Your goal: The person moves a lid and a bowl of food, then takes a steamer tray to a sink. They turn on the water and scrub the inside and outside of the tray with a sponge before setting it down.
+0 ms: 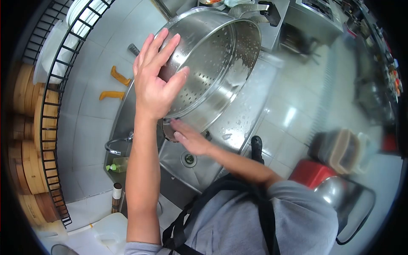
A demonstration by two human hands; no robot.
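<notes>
A large steel steamer pot (204, 91) with a perforated bottom is tilted on its side above the sink, its open mouth facing right. Water drops and a wet sheen cover its inner wall. My left hand (155, 76) lies at its near side, fingers stretched and spread, thumb apart. Down at the pot's lower edge, my right hand (189, 136) has its fingers against the metal near a dark handle, partly hidden. Another black-ended handle (270, 13) sticks out at the upper right. Below is the steel sink basin (176, 159) with its drain (188, 159).
A curved faucet (114, 146) and a green soap bottle (117, 165) stand left of the sink. Yellow-handled tools (114, 87) lie by the wall. Bamboo steamers (36, 157) fill a black wire rack (49, 144). A red container (312, 173) stands on the floor at right.
</notes>
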